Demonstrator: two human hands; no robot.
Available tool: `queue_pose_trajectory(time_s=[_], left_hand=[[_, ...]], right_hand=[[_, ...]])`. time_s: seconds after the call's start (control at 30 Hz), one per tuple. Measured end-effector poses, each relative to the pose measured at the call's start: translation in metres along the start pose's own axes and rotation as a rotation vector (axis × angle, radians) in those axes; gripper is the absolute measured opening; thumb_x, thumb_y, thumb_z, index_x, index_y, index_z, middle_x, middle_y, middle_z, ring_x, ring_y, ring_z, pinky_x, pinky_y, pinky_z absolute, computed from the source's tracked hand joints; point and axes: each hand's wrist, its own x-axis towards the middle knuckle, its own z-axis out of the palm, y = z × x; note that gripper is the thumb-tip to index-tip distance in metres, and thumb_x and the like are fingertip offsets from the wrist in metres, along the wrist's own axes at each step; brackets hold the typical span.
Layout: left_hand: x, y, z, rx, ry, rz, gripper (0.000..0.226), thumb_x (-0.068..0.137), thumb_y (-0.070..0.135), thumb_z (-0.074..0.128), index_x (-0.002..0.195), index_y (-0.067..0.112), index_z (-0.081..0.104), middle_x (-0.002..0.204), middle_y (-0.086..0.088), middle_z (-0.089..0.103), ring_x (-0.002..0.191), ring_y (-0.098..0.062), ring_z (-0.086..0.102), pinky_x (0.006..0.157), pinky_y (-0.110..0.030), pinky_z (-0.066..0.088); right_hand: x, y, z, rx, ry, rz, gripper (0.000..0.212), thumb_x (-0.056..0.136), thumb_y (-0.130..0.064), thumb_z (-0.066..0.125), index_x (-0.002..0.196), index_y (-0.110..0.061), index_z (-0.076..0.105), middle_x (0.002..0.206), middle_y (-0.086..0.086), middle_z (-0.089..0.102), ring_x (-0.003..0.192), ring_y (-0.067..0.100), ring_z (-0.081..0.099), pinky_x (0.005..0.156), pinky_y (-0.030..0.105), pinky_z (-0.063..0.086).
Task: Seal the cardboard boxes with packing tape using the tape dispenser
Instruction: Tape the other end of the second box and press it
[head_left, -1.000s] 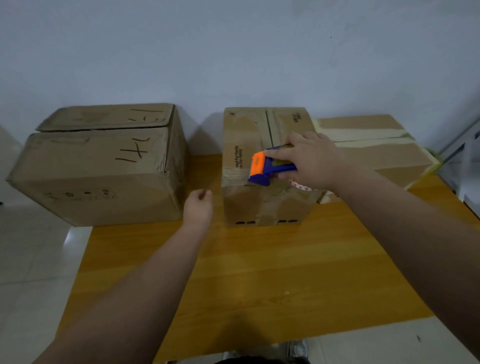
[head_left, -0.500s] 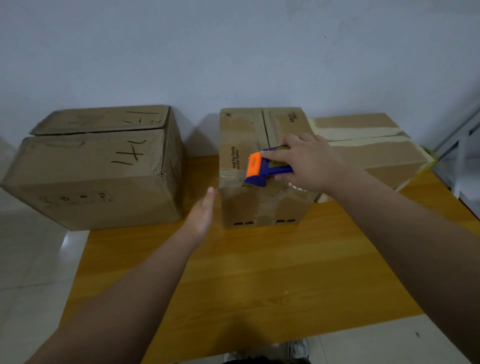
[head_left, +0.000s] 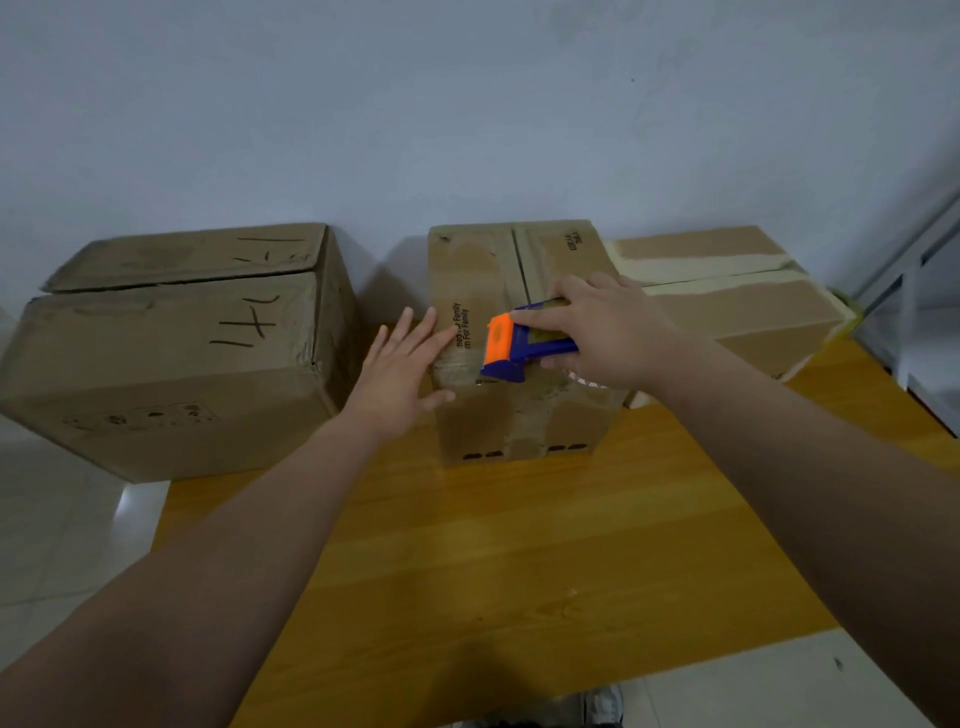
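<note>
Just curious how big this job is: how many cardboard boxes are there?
3: the marked box on the left, the middle box under the tape dispenser, the taped box on the right. Others may lie off-frame.

Plain pale wall (head_left: 467, 104) ahead of me; wooden table (head_left: 519, 561) against it; glossy white floor tiles (head_left: 62, 519); metal rack (head_left: 917, 260) my right.

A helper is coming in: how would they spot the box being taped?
Look across the wooden table to the wall. It is the middle box of three there, the only one with a right hand holding an orange-and-blue tape dispenser on top.
</note>
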Motion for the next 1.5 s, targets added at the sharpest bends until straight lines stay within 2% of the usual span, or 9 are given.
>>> queue_pose_trajectory(time_s=[0.33, 0.47, 0.57, 0.7, 0.77, 0.87, 1.0, 1.23, 1.5], left_hand=[[0.003, -0.003, 0.003, 0.136, 0.013, 0.211, 0.081, 0.087, 0.035, 0.064, 0.150, 0.019, 0.016, 0.157, 0.002, 0.010, 0.143, -0.011, 0.002, 0.115, -0.027, -0.003], [-0.006, -0.001, 0.008, 0.080, 0.201, 0.315, 0.045, 0.084, 0.017, 0.064, 0.128, 0.009, 0.057, 0.134, -0.013, 0.054, 0.126, -0.031, 0.048, 0.106, -0.048, 0.027], [-0.004, -0.002, 0.007, 0.110, 0.256, 0.367, 0.035, 0.081, 0.010, 0.064, 0.115, 0.008, 0.066, 0.121, -0.016, 0.063, 0.113, -0.038, 0.058, 0.100, -0.056, 0.031], [-0.007, -0.002, -0.002, 0.113, 0.141, 0.341, 0.044, 0.092, 0.039, 0.040, 0.122, 0.016, 0.062, 0.128, -0.012, 0.059, 0.121, -0.032, 0.054, 0.105, -0.048, 0.029], [-0.009, 0.005, -0.004, 0.120, 0.105, 0.259, 0.054, 0.094, 0.047, 0.038, 0.138, 0.018, 0.046, 0.142, -0.008, 0.047, 0.133, -0.025, 0.042, 0.111, -0.040, 0.026], [-0.011, 0.015, 0.002, 0.098, 0.113, 0.109, 0.057, 0.097, 0.033, 0.046, 0.148, 0.019, 0.024, 0.155, -0.001, 0.024, 0.144, -0.016, 0.020, 0.116, -0.030, 0.013], [-0.010, 0.024, 0.002, 0.032, 0.155, 0.024, 0.050, 0.098, 0.025, 0.048, 0.146, 0.017, 0.032, 0.154, -0.001, 0.028, 0.143, -0.014, 0.021, 0.114, -0.024, 0.008], [-0.013, 0.024, 0.004, 0.034, 0.137, -0.033, 0.050, 0.097, 0.021, 0.051, 0.144, 0.014, 0.034, 0.152, -0.001, 0.031, 0.143, -0.015, 0.023, 0.111, -0.021, 0.002], [-0.015, 0.032, 0.006, 0.014, 0.126, -0.124, 0.051, 0.096, 0.014, 0.051, 0.144, 0.013, 0.034, 0.152, 0.000, 0.030, 0.142, -0.016, 0.024, 0.117, -0.028, 0.011]], right_hand=[[0.001, 0.002, -0.002, 0.007, 0.000, -0.015, 0.060, 0.093, -0.053, 0.048, 0.147, -0.045, 0.022, 0.140, 0.003, 0.039, 0.124, 0.026, 0.039, 0.102, 0.040, 0.031], [0.000, 0.001, 0.000, -0.009, 0.007, -0.012, 0.061, 0.092, -0.054, 0.047, 0.147, -0.046, 0.021, 0.139, 0.003, 0.040, 0.122, 0.027, 0.041, 0.100, 0.040, 0.032], [-0.001, 0.001, 0.000, -0.013, 0.008, -0.007, 0.061, 0.092, -0.055, 0.047, 0.147, -0.046, 0.021, 0.139, 0.004, 0.039, 0.122, 0.027, 0.041, 0.101, 0.040, 0.032], [-0.001, 0.000, 0.000, -0.034, 0.012, -0.016, 0.061, 0.092, -0.056, 0.046, 0.147, -0.047, 0.020, 0.138, 0.003, 0.040, 0.122, 0.027, 0.041, 0.100, 0.040, 0.033], [-0.001, 0.000, 0.000, -0.052, 0.011, -0.024, 0.062, 0.092, -0.056, 0.046, 0.147, -0.047, 0.019, 0.138, 0.004, 0.039, 0.121, 0.028, 0.041, 0.098, 0.040, 0.033], [0.001, 0.003, -0.001, -0.094, -0.037, -0.070, 0.067, 0.090, -0.060, 0.044, 0.148, -0.046, 0.013, 0.137, 0.006, 0.038, 0.119, 0.029, 0.043, 0.094, 0.039, 0.037], [0.003, 0.012, -0.008, -0.149, -0.067, -0.153, 0.074, 0.086, -0.067, 0.043, 0.149, -0.045, 0.012, 0.133, 0.005, 0.038, 0.113, 0.027, 0.047, 0.083, 0.035, 0.041], [-0.010, 0.044, -0.024, -0.193, 0.011, -0.281, 0.070, 0.088, -0.065, 0.039, 0.149, -0.043, 0.013, 0.135, 0.005, 0.038, 0.115, 0.024, 0.044, 0.091, 0.034, 0.038], [-0.047, 0.106, -0.010, -0.226, -0.083, -0.160, 0.064, 0.089, -0.064, 0.038, 0.147, -0.046, 0.019, 0.136, -0.001, 0.037, 0.115, 0.021, 0.045, 0.090, 0.031, 0.036]])
